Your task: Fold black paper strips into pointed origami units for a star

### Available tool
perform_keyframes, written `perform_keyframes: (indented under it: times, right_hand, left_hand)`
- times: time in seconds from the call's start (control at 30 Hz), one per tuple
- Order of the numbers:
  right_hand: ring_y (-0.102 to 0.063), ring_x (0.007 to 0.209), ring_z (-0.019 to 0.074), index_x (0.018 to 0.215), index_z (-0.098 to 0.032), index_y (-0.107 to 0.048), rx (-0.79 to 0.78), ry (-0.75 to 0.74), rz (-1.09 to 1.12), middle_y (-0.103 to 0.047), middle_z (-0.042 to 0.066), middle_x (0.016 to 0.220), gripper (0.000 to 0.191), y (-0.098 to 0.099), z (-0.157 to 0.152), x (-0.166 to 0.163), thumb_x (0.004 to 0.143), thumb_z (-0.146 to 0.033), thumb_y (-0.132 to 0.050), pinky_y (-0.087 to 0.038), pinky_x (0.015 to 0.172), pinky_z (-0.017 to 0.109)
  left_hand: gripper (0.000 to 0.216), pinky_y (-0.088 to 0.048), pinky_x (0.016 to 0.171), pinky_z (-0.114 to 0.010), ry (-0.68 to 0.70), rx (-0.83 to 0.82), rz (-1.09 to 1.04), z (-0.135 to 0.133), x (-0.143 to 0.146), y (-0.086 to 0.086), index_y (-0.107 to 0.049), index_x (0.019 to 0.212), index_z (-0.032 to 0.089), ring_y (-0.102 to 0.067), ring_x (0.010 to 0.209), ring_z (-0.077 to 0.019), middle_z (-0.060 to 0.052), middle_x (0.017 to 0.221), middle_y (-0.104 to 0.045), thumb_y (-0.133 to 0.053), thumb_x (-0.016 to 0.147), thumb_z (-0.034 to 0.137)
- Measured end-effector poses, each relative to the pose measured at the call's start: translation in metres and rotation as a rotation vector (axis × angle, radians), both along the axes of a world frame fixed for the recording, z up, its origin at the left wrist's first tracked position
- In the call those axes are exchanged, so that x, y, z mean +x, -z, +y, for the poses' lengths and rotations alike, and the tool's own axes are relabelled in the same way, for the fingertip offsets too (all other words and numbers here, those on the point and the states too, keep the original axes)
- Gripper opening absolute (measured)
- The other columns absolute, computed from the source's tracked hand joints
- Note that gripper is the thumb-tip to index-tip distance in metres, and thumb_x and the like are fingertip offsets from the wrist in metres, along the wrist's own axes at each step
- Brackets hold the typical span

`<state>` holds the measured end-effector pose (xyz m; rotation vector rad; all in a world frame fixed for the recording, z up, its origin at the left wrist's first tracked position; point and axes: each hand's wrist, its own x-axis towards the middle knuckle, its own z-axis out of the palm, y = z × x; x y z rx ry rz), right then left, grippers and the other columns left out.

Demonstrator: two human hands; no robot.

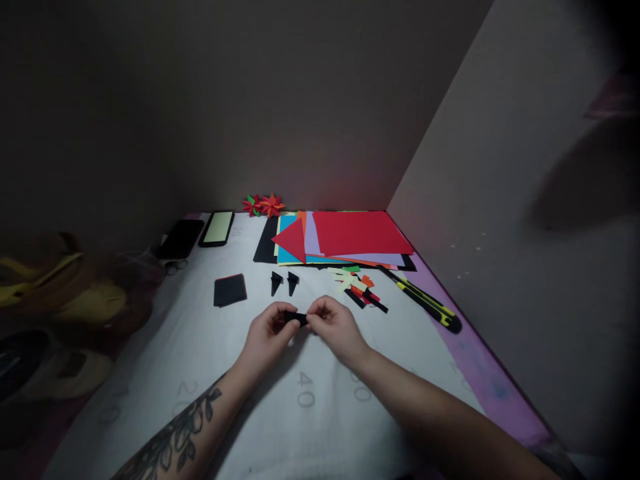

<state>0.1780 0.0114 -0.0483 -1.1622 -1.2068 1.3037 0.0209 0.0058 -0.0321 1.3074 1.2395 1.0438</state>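
Note:
My left hand and my right hand meet over the white mat. Both pinch one small black paper piece between their fingertips, just above the surface. Two folded black paper cones lie just beyond the hands. A black square of paper with a red edge rests to their left.
A stack of coloured paper sheets, red on top, lies at the back right. Paper scraps and a yellow-black utility knife sit near the right wall. Two phones and red paper flowers are at the back. Bags crowd the left.

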Motion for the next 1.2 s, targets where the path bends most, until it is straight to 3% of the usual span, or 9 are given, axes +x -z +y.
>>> perform_keyframes:
  times: [0.17, 0.43, 0.57, 0.73, 0.87, 1.2]
  right_hand:
    - [-0.051, 0.062, 0.0112, 0.073, -0.021, -0.049, 0.124, 0.018, -0.115, -0.052, -0.005, 0.066, 0.01, 0.0, -0.005, -0.005, 0.073, -0.017, -0.059, -0.04, 0.057, 0.023]
    - [-0.048, 0.055, 0.0097, 0.078, -0.023, -0.04, 0.032, 0.056, -0.016, -0.05, -0.007, 0.064, 0.023, -0.003, -0.002, 0.0, 0.072, -0.018, -0.061, -0.037, 0.051, 0.02]
    - [-0.049, 0.056, 0.0099, 0.082, -0.023, -0.042, 0.04, 0.063, -0.017, -0.051, -0.006, 0.067, 0.02, -0.005, 0.0, 0.007, 0.073, -0.019, -0.059, -0.038, 0.051, 0.02]
    - [-0.052, 0.068, 0.0121, 0.078, -0.02, -0.056, 0.205, -0.07, -0.285, -0.053, 0.0, 0.082, 0.003, -0.012, -0.006, 0.004, 0.076, -0.018, -0.056, -0.04, 0.055, 0.022]
    - [-0.05, 0.068, 0.0124, 0.066, -0.019, -0.052, 0.344, -0.106, -0.443, -0.051, -0.001, 0.073, 0.015, -0.016, -0.009, 0.0, 0.078, -0.011, -0.051, -0.037, 0.057, 0.022]
    - [-0.049, 0.065, 0.0124, 0.064, -0.019, -0.052, 0.194, -0.106, -0.371, -0.053, -0.002, 0.071, 0.013, -0.016, -0.005, 0.005, 0.075, -0.013, -0.052, -0.036, 0.056, 0.022]
  left_hand:
    - [0.022, -0.045, 0.061, -0.023, -0.047, -0.006, 0.004, -0.002, 0.004, 0.001, -0.057, 0.09, 0.018, -0.057, 0.067, -0.0128, 0.001, 0.075, -0.063, -0.067, 0.072, 0.026]
    - [0.018, -0.038, 0.055, -0.019, -0.141, -0.019, 0.018, 0.0, -0.001, -0.009, -0.055, 0.079, 0.018, -0.051, 0.058, -0.009, 0.004, 0.068, -0.06, -0.068, 0.068, 0.022]
    - [0.019, -0.036, 0.053, -0.019, -0.211, -0.022, 0.014, 0.004, -0.008, -0.011, -0.056, 0.08, 0.018, -0.049, 0.055, -0.0087, 0.005, 0.063, -0.059, -0.069, 0.066, 0.023]
    - [0.021, -0.041, 0.058, -0.021, -0.092, -0.015, -0.011, 0.0, -0.004, -0.01, -0.056, 0.084, 0.017, -0.054, 0.061, -0.0107, 0.002, 0.069, -0.063, -0.068, 0.067, 0.023]
    - [0.02, -0.043, 0.06, -0.022, -0.034, -0.023, -0.014, -0.004, 0.001, -0.011, -0.057, 0.084, 0.017, -0.056, 0.065, -0.0117, 0.002, 0.071, -0.063, -0.067, 0.069, 0.025]
    - [0.031, -0.038, 0.053, -0.02, -0.065, -0.098, -0.111, -0.001, -0.003, -0.012, -0.054, 0.091, 0.018, -0.053, 0.054, -0.01, 0.003, 0.064, -0.063, -0.07, 0.066, 0.027]
